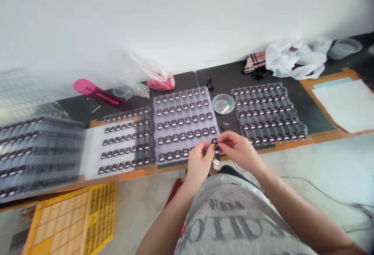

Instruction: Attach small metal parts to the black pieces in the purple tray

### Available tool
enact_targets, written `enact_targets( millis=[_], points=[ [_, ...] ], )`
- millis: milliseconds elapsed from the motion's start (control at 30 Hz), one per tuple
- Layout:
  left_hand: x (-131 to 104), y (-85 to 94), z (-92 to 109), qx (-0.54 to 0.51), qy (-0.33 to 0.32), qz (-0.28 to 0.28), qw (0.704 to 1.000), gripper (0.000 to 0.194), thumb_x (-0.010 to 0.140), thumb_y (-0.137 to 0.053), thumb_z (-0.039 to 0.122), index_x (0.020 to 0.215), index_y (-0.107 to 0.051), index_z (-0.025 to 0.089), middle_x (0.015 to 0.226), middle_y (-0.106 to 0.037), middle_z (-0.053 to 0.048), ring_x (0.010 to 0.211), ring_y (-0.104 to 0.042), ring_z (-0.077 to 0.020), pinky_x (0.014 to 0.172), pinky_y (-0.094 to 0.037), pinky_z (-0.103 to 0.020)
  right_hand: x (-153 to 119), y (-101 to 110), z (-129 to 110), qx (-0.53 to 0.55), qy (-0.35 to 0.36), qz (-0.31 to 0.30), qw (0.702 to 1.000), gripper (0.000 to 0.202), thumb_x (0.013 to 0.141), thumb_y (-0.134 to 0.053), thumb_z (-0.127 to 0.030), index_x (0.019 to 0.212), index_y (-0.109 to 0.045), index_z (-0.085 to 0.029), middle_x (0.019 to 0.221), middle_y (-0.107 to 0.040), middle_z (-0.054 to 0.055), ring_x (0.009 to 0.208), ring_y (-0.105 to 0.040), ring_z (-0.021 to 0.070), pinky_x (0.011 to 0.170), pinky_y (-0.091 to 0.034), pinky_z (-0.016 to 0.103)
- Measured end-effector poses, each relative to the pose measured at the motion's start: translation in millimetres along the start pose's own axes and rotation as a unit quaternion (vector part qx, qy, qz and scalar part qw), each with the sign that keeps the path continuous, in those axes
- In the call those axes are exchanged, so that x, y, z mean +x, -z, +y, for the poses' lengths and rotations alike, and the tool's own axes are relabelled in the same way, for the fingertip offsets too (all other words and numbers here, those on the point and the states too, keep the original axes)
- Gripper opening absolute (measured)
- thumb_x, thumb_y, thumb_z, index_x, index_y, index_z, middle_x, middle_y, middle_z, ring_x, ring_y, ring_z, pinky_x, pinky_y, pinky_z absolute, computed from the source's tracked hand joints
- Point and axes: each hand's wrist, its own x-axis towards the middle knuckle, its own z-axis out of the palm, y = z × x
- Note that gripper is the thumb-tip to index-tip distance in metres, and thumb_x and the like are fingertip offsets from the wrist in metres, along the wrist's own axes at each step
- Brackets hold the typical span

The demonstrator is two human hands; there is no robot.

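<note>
Black part [215,141] is pinched by nearly closed fingers of left hand [200,162] and right hand [241,152]; if squeezed unevenly, it could be dropped onto the tray [179,128] beside them

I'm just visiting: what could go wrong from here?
The small black part held between the left hand and right hand might slip and fall, being near the front edge of the table. The open bowl of small pieces, just beyond the right hand, could perhaps get knocked and spill.
</note>
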Motion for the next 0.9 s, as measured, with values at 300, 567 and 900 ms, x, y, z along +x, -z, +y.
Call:
enact_targets(
  millis=[300, 567, 900],
  points=[
    [0.5, 1.2, -1.5, -0.004, 0.007, -0.008, 1.000, 0.023, 0.080, -0.050, 0.035, 0.072, -0.059, 0.015, 0.062, -0.057, 0.003, 0.055, -0.047, -0.0091, 0.052, -0.033, -0.019, -1.9, 0.2, -3.1, -0.069, 0.028, -0.004, 0.997, 0.008, 0.076, -0.053, -0.022, 0.083, -0.057, -0.020, 0.075, -0.064, 0.001, 0.066, -0.063, 0.0139, 0.063, -0.052, 0.026],
    [1.7, 2.4, -3.3, 0.002, 0.004, -0.019, 1.000, 0.024, 0.080, -0.049, 0.037, 0.071, -0.057, 0.016, 0.061, -0.053, 0.003, 0.055, -0.045, -0.0089, 0.053, -0.033, -0.020, -1.0, 3.0, -17.1, -0.209, 0.102, 0.005, 0.973, 0.008, 0.076, -0.052, -0.016, 0.077, -0.059, -0.019, 0.072, -0.063, 0.002, 0.065, -0.059, 0.0133, 0.062, -0.048, 0.025],
    [1.8, 1.7, -7.9, -0.030, 0.023, -0.025, 0.999, 0.025, 0.079, -0.050, 0.039, 0.070, -0.057, 0.017, 0.057, -0.051, 0.004, 0.051, -0.041, -0.0083, 0.050, -0.032, -0.020, 0.0, 2.9, -19.8, -0.280, 0.164, -0.021, 0.946, 0.013, 0.080, -0.043, -0.009, 0.075, -0.050, -0.019, 0.076, -0.055, 0.003, 0.068, -0.054, 0.0125, 0.063, -0.044, 0.024]
  ],
)
